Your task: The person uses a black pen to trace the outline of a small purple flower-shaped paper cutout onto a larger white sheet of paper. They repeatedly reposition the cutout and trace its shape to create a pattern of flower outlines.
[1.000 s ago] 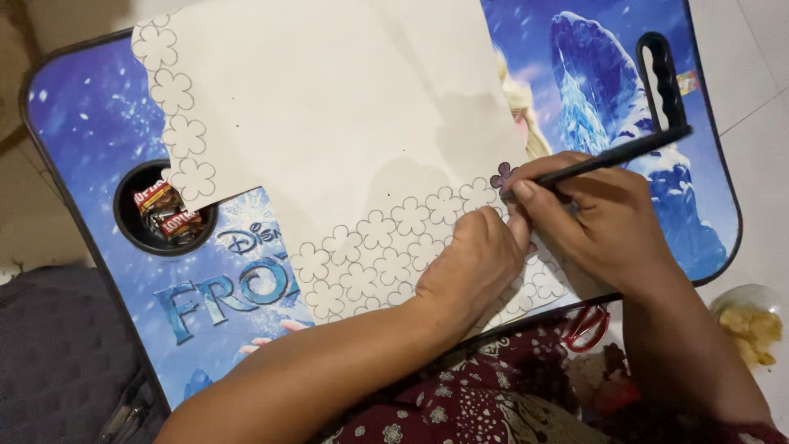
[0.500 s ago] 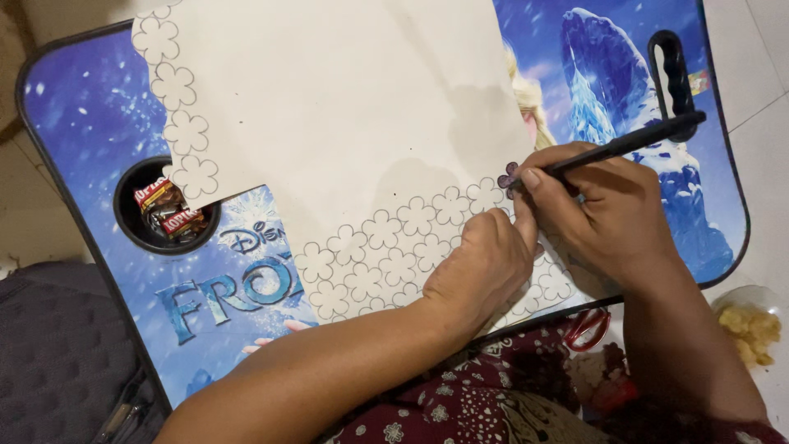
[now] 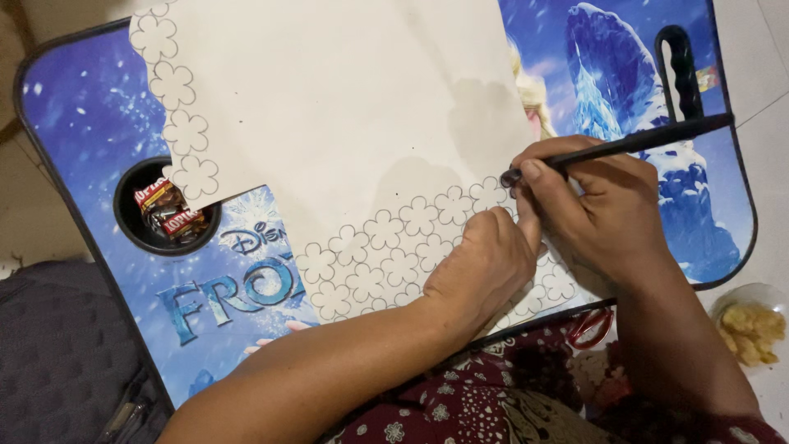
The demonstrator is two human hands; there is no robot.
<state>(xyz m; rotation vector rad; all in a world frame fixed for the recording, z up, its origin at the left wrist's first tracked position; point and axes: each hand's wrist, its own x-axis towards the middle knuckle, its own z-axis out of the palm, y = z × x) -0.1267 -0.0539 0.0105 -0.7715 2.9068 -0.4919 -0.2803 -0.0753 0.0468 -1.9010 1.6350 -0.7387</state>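
paper sheet (image 3: 345,107) flower outlines, right hand (image 3: 604,218) gripping pen (image 3: 633,141), left hand (image 3: 485,267) pressing

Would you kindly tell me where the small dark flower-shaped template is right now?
In the head view, the small dark flower-shaped template lies on the cream paper sheet, right of centre, under the right hand fingertips.

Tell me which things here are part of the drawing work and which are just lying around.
In use:
- black pen in the right hand
- small flower stencil at the pen tip
- cream sheet with flower outlines, under the left hand
- blue lap table

Lying about:
- wrapped sweets in the cup hole
- bowl of snacks
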